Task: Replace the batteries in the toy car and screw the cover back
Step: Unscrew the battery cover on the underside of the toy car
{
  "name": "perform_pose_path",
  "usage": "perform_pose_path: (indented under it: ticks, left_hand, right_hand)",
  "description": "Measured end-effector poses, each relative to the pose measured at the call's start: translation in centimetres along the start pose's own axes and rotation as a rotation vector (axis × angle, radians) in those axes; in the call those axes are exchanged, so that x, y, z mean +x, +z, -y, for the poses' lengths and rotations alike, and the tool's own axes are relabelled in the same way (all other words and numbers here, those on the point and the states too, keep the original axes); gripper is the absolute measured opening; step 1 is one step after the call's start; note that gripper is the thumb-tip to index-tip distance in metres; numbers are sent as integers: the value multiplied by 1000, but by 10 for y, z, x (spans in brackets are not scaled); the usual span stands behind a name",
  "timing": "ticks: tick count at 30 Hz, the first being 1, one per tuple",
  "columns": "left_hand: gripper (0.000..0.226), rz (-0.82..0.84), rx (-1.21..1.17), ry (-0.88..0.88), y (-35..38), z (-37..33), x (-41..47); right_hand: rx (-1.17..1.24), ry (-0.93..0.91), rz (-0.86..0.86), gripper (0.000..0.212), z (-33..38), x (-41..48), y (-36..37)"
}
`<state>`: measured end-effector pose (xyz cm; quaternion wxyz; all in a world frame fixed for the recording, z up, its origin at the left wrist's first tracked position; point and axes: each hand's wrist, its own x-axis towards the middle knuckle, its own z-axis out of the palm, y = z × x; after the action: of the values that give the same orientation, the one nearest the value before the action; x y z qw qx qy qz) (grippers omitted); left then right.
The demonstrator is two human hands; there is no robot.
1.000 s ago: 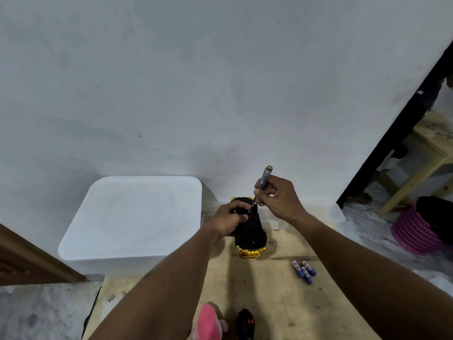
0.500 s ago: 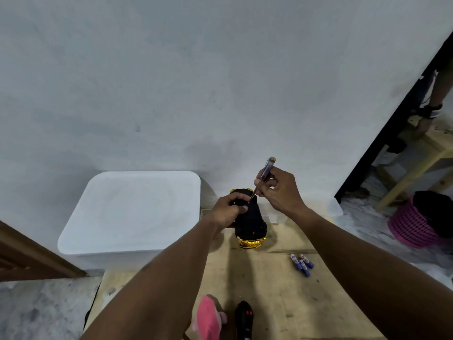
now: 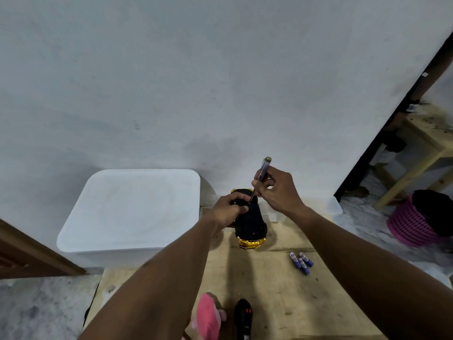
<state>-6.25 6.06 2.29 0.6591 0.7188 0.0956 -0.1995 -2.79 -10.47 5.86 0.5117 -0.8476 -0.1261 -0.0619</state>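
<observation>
left of the left hand [image 3: 228, 212] sits a big white tub [image 3: 132, 209], and under both hands lies the wooden worktop [image 3: 269, 290]. the toy car [image 3: 251, 227], black with a gold near end, rests on the worktop, seemingly underside up, with the left hand's fingers curled round its far half. the right hand [image 3: 278, 193] pinches a screwdriver [image 3: 261, 176], its tip pointing down at the car, right by the left fingers. a few blue batteries [image 3: 301, 261] lie loose beside the right forearm. the tip could slip if the tool tilts or the car rocks under a loose grip, and it could jab the left fingertips or scar the plastic.
</observation>
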Motion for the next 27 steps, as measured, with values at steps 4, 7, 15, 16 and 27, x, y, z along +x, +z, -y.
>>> perform_pose_path:
  ticks: [4, 7, 15, 16, 27]
  left_hand:
    - [25, 10, -9, 11, 1, 1, 0]
    - [25, 10, -22, 7, 0, 0, -1]
    - [27, -21, -33, -2, -2, 0, -2]
    - [27, -24, -23, -6, -3, 0, -1]
    - [28, -69, 32, -22, -7, 12, -2]
  right_hand:
    - [-9, -29, -18, 9, -5, 0, 3]
    - [18, -23, -21, 13, -5, -1, 4]
    - [-3, -46, -42, 85, 2, -3, -6]
    - [-33, -53, -46, 77, 2, -3, -7]
    - [-71, -73, -19, 15, 7, 8, -14]
